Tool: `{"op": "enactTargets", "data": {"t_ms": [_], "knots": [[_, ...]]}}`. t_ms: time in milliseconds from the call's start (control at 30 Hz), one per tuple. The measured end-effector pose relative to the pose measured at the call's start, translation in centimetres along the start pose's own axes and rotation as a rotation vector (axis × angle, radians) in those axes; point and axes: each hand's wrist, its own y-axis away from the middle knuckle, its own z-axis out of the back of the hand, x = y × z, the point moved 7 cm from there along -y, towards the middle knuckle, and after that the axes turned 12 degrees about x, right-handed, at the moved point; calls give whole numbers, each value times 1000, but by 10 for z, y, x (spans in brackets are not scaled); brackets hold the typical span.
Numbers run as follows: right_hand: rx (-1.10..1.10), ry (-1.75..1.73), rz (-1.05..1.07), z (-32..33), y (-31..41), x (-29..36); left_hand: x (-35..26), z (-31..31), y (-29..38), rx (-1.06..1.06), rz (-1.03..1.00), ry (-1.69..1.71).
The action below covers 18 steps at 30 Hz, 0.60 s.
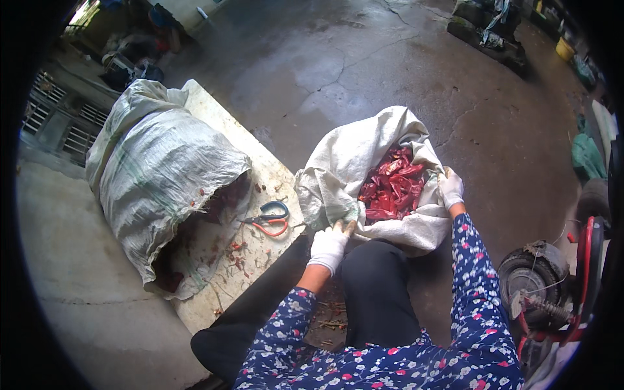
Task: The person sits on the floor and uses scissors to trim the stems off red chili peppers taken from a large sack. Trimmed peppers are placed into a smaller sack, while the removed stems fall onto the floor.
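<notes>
In front of my knees stands a white woven sack (348, 146), its mouth spread wide. Dried red chili peppers (395, 187) fill it as far as I can see in. My left hand (330, 246), in a white glove, grips the near left part of the sack's rim. On the far right side, my gloved right hand (450, 189) holds the rim too, its fingertips partly hidden by the cloth. To the left, a pair of scissors-like snips (267, 219) with one blue and one orange-red handle lies on a pale board (273, 170).
A larger woven sack (165, 165) lies on the board, its dark mouth facing me. Stem scraps (236, 253) litter the board. At right stands a red wheeled vehicle (536, 282), only partly visible. Cracked wet concrete floor (341, 53) spreads beyond, with a dark bulky object (487, 34) on it.
</notes>
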Motion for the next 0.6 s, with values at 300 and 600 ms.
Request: {"op": "enactTargets", "data": {"t_ms": [300, 600], "knots": [[-116, -211, 310, 4, 76, 11, 7, 41, -3, -164, 87, 414], [-91, -417, 290, -5, 75, 12, 30, 56, -158, -284, 133, 499]]}}
